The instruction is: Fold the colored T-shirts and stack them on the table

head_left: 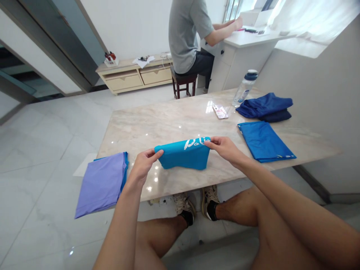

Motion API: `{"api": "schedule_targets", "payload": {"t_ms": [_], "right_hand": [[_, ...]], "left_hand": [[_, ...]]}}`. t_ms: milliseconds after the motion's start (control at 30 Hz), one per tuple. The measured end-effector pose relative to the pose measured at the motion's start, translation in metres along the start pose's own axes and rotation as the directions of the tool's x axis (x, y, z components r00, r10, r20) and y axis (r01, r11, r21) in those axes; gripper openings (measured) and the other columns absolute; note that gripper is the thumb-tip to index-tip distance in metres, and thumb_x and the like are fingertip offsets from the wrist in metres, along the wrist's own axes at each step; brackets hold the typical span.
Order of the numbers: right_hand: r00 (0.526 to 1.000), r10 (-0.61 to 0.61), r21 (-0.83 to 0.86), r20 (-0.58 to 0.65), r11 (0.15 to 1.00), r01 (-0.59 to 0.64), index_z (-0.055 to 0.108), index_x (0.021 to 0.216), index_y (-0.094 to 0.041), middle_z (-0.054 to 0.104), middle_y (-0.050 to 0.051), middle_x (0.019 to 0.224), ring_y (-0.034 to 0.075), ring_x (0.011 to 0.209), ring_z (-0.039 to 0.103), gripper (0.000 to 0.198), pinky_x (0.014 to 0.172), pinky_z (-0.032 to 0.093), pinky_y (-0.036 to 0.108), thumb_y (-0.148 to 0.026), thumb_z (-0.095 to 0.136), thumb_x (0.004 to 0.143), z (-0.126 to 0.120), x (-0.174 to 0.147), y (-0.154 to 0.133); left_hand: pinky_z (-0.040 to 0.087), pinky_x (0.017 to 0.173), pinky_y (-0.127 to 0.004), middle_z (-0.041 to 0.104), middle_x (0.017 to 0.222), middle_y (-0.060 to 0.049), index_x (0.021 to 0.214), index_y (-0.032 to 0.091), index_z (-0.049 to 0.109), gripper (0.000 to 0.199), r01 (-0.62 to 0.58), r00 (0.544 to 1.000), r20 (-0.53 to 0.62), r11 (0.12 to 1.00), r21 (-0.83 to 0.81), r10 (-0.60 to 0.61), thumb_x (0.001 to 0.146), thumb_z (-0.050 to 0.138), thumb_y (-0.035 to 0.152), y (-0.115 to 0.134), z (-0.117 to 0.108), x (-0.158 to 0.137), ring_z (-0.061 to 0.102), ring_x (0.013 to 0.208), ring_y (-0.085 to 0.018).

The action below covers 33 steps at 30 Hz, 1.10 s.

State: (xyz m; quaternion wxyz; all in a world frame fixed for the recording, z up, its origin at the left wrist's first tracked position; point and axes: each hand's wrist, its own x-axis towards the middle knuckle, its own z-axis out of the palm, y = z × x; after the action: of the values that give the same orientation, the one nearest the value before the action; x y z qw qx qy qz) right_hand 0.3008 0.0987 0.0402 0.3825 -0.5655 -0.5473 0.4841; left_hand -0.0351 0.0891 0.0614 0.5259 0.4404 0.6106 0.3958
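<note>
A folded bright blue cloth with white lettering hangs upright between my hands, its lower edge at or just above the tabletop. My left hand pinches its upper left corner between thumb and fingers. At the upper right corner, beside the lettering, my right hand grips it the same way. To the left lies a folded purple cloth on top of blue fabric, overhanging the front edge. On the right rests a flat folded blue cloth, with a crumpled dark blue cloth behind it.
The marble-patterned table spans the view before my knees. Toward its back stand a clear water bottle and a phone lying flat. Beyond, a person in a grey shirt sits on a stool at a white desk. A low cabinet lines the wall.
</note>
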Motion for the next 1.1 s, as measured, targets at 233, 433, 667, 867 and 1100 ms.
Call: {"api": "schedule_targets", "payload": {"t_ms": [233,433,667,867,1100], "right_hand": [[0.979,-0.08,0.109,-0.19,0.989,0.102,0.083,0.1,-0.017,0.084,0.009,0.1,0.025,0.095,0.073,0.057,0.085,0.056,0.036,-0.07,0.087,0.079,-0.003,0.001,-0.024],[0.983,-0.035,0.075,-0.182,0.996,0.049,0.083,0.095,-0.015,0.083,0.01,0.097,0.023,0.093,0.071,0.055,0.083,0.055,0.034,-0.066,0.09,0.076,0.002,0.023,-0.02],[0.984,-0.054,0.072,-0.17,0.995,0.068,0.084,0.1,-0.018,0.082,0.009,0.101,0.024,0.095,0.069,0.057,0.089,0.053,0.037,-0.07,0.087,0.076,-0.012,0.023,-0.02],[0.928,0.262,-0.314,0.266,0.933,-0.173,0.087,0.086,-0.019,0.075,0.004,0.079,0.02,0.077,0.06,0.052,0.071,0.044,0.033,-0.069,0.086,0.072,-0.036,-0.02,0.028],[0.846,0.424,-0.439,0.323,0.859,-0.263,0.087,0.089,-0.018,0.081,0.009,0.091,0.023,0.083,0.066,0.062,0.073,0.049,0.032,-0.078,0.083,0.072,-0.037,-0.024,0.047]], "left_hand": [[0.054,0.092,-0.035,0.082,0.099,-0.009,0.096,0.017,0.086,0.067,-0.055,0.996,-0.078,0.968,-0.243,0.037,0.058,0.1,0.07,0.009,0.017,-0.023,0.071,0.099,-0.025],[0.048,0.084,-0.028,0.08,0.104,-0.006,0.096,0.02,0.084,0.066,-0.023,0.988,-0.153,0.964,-0.266,-0.019,0.053,0.102,0.067,-0.006,0.027,0.005,0.068,0.096,-0.019],[0.049,0.091,-0.032,0.081,0.106,-0.007,0.1,0.02,0.085,0.051,-0.236,0.951,-0.222,0.968,-0.08,0.214,0.072,0.092,0.062,-0.013,0.032,-0.006,0.069,0.104,-0.024],[0.054,0.095,-0.042,0.083,0.112,-0.013,0.077,0.022,0.085,0.046,-0.114,0.992,0.099,0.929,0.351,0.084,0.067,0.087,0.068,-0.076,0.005,-0.035,0.073,0.111,-0.036],[0.055,0.076,-0.037,0.081,0.083,-0.008,0.067,0.024,0.08,0.057,-0.074,0.982,0.183,0.836,0.544,-0.033,0.08,0.07,0.078,-0.086,-0.013,-0.034,0.074,0.089,-0.034]]}}
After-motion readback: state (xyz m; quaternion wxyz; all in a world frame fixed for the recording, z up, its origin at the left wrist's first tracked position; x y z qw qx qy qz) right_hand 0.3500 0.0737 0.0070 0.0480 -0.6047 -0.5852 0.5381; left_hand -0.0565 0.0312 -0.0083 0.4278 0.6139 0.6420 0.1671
